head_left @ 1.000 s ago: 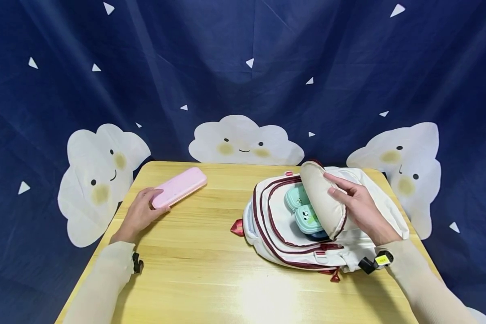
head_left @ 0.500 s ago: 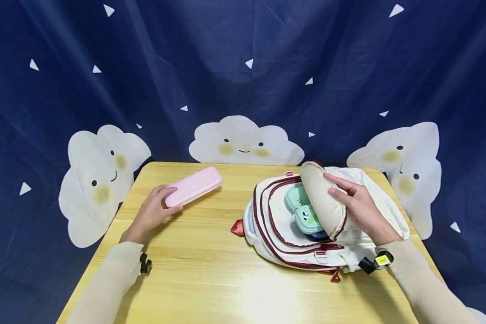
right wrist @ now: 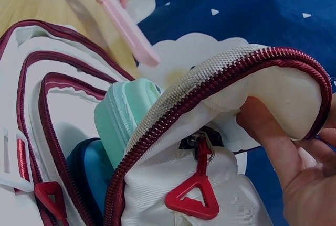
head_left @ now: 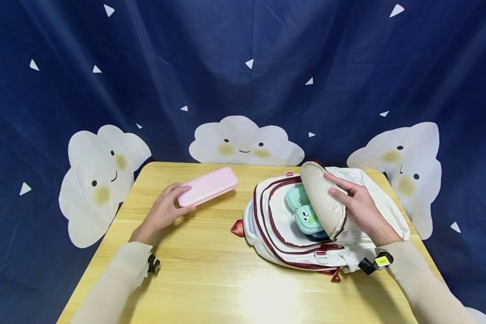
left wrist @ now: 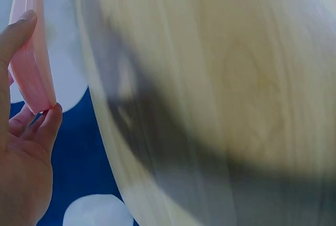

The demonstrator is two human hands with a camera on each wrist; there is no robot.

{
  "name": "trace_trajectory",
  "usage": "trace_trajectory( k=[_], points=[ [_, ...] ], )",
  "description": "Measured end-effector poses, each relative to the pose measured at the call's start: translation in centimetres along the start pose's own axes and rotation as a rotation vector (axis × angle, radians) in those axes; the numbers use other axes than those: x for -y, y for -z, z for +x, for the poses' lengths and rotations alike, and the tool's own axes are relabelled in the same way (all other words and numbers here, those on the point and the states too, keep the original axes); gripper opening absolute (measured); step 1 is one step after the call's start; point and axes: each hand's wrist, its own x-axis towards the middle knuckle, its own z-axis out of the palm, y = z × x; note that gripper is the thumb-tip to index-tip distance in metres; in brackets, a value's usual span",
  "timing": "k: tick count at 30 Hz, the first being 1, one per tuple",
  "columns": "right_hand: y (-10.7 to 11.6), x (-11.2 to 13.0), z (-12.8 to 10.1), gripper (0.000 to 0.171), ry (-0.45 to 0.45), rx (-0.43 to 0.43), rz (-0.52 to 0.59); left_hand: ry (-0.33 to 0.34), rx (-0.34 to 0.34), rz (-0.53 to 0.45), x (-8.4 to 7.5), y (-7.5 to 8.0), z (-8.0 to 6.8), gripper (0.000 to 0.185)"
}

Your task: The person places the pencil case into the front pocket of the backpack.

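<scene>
My left hand (head_left: 166, 211) grips the near end of a long pink case (head_left: 208, 186), held just above the wooden table (head_left: 202, 265); in the left wrist view the case (left wrist: 32, 53) sits between thumb and fingers (left wrist: 50, 124). A white backpack with dark red zips (head_left: 283, 234) lies on the table's right half. My right hand (head_left: 354, 202) holds its front flap (head_left: 321, 198) folded back. Inside the open pocket lie a mint green case (head_left: 297, 197) and a teal one with a face (head_left: 308, 218). The right wrist view shows the flap (right wrist: 247, 95), the mint case (right wrist: 123, 116) and the pink case (right wrist: 128, 27).
A dark blue cloth with white clouds (head_left: 243, 141) hangs behind the table. A red zip pull (right wrist: 193, 197) dangles below the flap. Bare wood lies between the pink case and the backpack and along the front edge.
My left hand has carried the pink case to the right, toward the backpack. The right hand and the flap have stayed in place.
</scene>
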Motion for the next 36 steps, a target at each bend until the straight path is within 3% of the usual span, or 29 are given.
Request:
trace_trajectory(
  k=[24, 36],
  points=[
    [-0.1, 0.1, 0.0, 0.053, 0.039, -0.011, -0.092, -0.081, 0.038, -0.026, -4.8, -1.9, 1.1, 0.074],
    [-0.1, 0.2, 0.0, 0.053, 0.046, -0.004, -0.052, -0.112, 0.086, -0.060, -6.4, -3.2, 1.9, 0.070]
  ],
)
